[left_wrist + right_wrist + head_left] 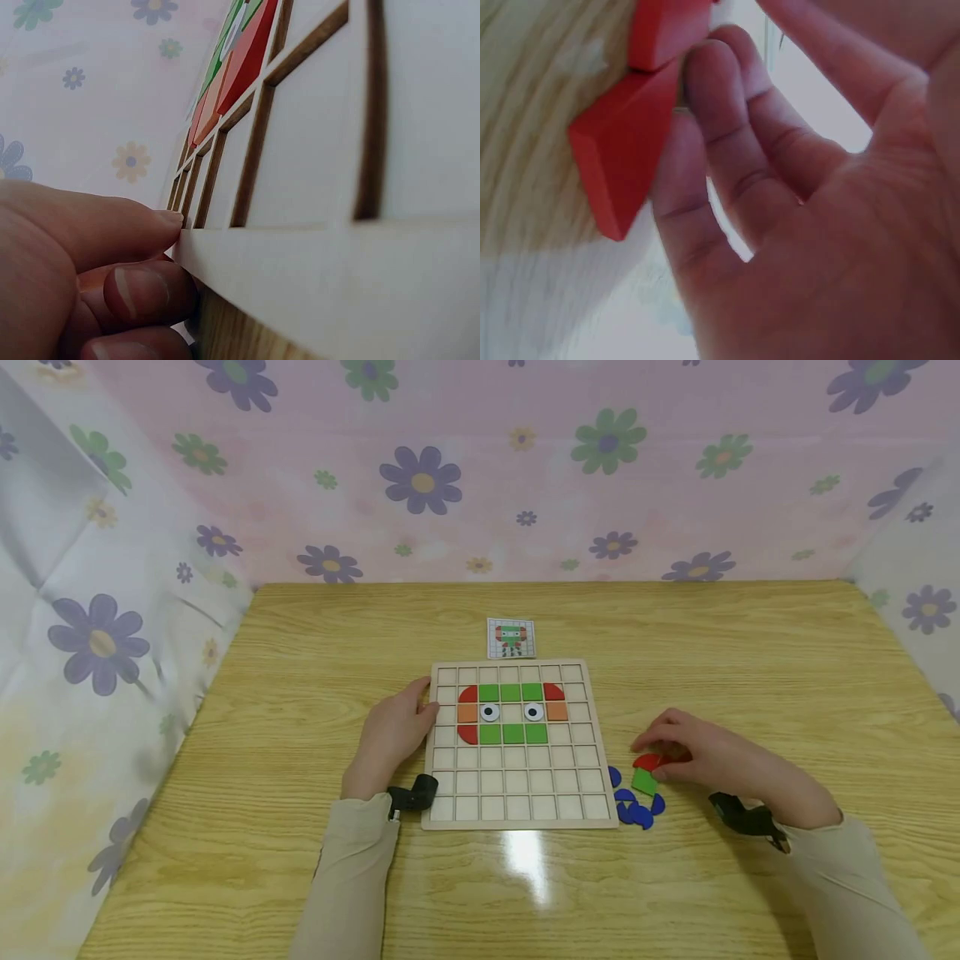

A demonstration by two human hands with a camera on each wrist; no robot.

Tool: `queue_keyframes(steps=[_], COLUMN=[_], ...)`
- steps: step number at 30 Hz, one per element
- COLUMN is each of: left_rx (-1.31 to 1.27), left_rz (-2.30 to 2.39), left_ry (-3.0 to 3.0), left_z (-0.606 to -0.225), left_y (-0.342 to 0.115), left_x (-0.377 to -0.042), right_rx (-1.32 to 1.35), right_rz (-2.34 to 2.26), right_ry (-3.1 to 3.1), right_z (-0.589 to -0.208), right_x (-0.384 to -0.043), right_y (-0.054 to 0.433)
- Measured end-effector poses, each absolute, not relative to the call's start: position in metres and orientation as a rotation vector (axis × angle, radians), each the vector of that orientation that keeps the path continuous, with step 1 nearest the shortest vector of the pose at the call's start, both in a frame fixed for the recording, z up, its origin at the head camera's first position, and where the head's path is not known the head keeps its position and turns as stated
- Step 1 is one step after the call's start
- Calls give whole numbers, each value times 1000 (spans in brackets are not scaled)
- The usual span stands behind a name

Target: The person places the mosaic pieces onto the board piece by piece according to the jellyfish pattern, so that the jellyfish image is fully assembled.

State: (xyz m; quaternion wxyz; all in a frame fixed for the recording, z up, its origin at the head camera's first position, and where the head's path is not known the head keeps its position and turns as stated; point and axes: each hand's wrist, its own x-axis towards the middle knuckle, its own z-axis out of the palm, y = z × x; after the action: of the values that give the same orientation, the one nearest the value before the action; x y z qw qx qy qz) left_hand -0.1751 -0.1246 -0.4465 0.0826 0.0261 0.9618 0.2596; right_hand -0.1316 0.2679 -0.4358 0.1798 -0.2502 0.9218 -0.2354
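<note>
From my head, I saw my left hand [388, 728] holding the wooden board [517, 824] at nine o'clock. My right hand [693, 750] was at three o'clock, over red pieces [644, 762] and a green square [642, 782] on the tabletop [315, 647]. Blue pieces [640, 815] lay at four o'clock.

By my left wrist, the rim looked pale, flat and stiff, good to hold.

By my right wrist, my fingers were against two red pieces, but I couldn't tell if I pinched one. They looked hard, smooth and pointy, probably light and a bit slippery, best pinched by their thick sides.
</note>
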Motion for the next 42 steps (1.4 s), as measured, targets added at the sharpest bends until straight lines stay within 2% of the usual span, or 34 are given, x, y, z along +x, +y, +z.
queue_keyframes(steps=[8, 20, 34, 42], left_rx=[73, 65, 61, 48], left_rz=[778, 790, 776, 774], left_ry=[2861, 2865, 2870, 2863], left_z=[-446, -444, -447, -448], left_y=[-124, -124, -123, -123], left_x=[-175, -174, -175, -175], right_rx=[-794, -700, -431, -436], right_rz=[-645, -568, -460, -519], right_ry=[2731, 2754, 2859, 2812], right_z=[-434, -431, -428, -425], right_x=[-132, -133, -128, -128], right_y=[264, 261, 247, 251])
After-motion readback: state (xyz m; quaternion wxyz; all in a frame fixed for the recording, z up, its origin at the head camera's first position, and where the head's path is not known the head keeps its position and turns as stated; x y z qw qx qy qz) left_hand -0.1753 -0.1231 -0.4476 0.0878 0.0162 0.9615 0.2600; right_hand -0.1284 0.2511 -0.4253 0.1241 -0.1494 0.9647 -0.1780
